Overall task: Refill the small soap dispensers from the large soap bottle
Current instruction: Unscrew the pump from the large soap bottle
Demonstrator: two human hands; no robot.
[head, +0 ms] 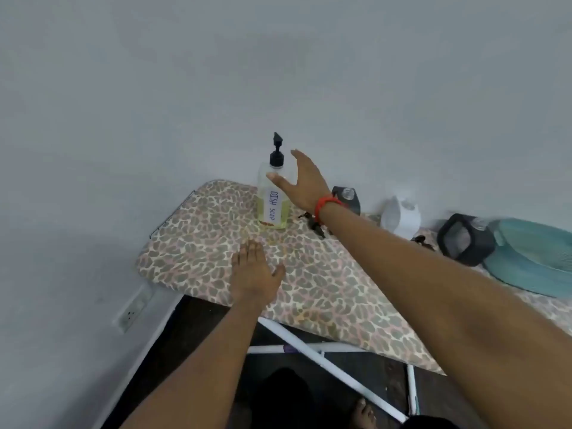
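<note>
A large soap bottle (272,196) stands upright just above the centre of the frame, at the far end of a padded board. It is clear plastic with squarish shoulders, holds pale yellow liquid, and has a black pump (276,153) on top and a hand-lettered paper label (271,206) reading "DISH SOAP". The person's right hand (301,181) reaches in beside it, open, fingers spread and thumb crossing the bottle's shoulder. Whether skin meets plastic cannot be told. The left hand (255,270) lies open and flat on the soft, leopard-print board cover (198,243) at lower centre, apart from the bottle. The step looks like taking hold of the bottle. A smooth, full body like this likely wants a whole-hand wrap round the middle, not the thin pump neck, and a straight lift clear of its neighbours. To the right, along the wall, sit three small dispensers, seemingly uncapped — a dark dispenser (348,198), a rounded white dispenser (400,216), a boxy grey dispenser (465,239) — with loose black pump heads (315,224) on the cloth. A red wristband (329,204) circles the right wrist, and a teal woven piece (532,258) fills the right edge.
</note>
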